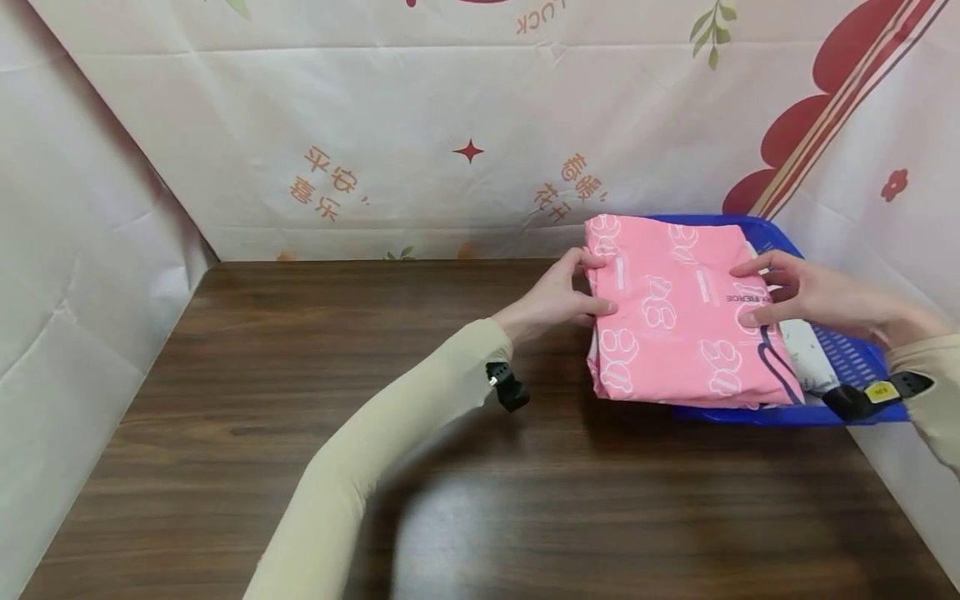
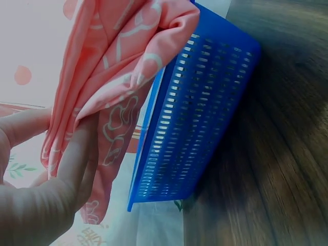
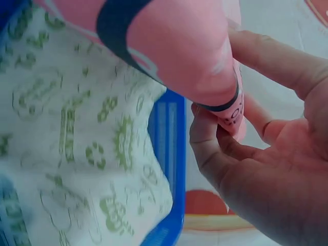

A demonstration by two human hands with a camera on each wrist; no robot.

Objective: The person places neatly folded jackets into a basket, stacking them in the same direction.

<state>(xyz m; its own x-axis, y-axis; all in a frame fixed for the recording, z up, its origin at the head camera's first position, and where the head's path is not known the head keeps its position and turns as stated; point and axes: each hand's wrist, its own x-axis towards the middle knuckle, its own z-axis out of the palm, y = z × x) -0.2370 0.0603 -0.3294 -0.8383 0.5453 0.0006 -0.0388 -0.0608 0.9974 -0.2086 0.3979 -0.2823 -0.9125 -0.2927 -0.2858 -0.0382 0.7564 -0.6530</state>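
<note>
A folded pink cloth (image 1: 667, 321) with white outline prints and some dark lettering is held above the left part of a blue plastic basket (image 1: 855, 350). My left hand (image 1: 551, 296) grips its left edge, thumb on top and fingers underneath; in the left wrist view the folded layers of the pink cloth (image 2: 120, 66) lie between the fingers. At the opposite edge my right hand (image 1: 813, 296) pinches the cloth, as the right wrist view also shows. Inside the basket lies a white cloth (image 3: 82, 133) with green prints, partly hidden beneath the pink one.
The basket stands at the back right of a dark wooden table (image 1: 300, 417), near the printed backdrop (image 1: 412, 150). Its perforated side (image 2: 189, 113) shows in the left wrist view. White sheeting (image 1: 67, 275) hangs along the left side.
</note>
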